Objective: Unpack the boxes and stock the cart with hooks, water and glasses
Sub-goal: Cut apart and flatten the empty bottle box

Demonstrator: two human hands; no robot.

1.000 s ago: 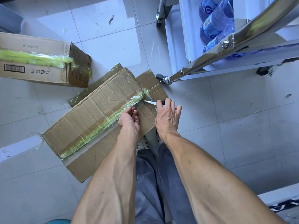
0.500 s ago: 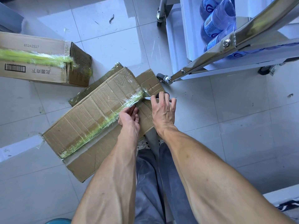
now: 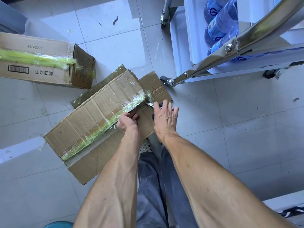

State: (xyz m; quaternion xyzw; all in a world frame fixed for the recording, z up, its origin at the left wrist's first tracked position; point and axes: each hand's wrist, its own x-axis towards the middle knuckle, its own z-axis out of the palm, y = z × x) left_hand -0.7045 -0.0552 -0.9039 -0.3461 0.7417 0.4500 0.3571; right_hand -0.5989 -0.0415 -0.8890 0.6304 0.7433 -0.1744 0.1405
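A long cardboard box [image 3: 92, 116] lies slanted on the tiled floor, sealed along its top seam with greenish clear tape [image 3: 105, 124]. My left hand [image 3: 127, 121] presses on the box beside the tape near its right end. My right hand [image 3: 164, 119] grips a pair of scissors [image 3: 150, 104], whose blades touch the tape's right end. Blue water bottles [image 3: 218, 27] lie on the lower shelf of the white cart [image 3: 181, 46] at the upper right.
A second taped cardboard box [image 3: 39, 63] lies at the upper left. The cart's chrome frame [image 3: 246, 33] and a caster wheel [image 3: 166, 80] stand just beyond the box's right end. My grey-trousered legs are below the hands. A blue round object [image 3: 59, 224] shows at the bottom edge.
My right hand moved the scissors up to the tape's right end and then shifted slightly back right. My left hand stayed pressed on the box.
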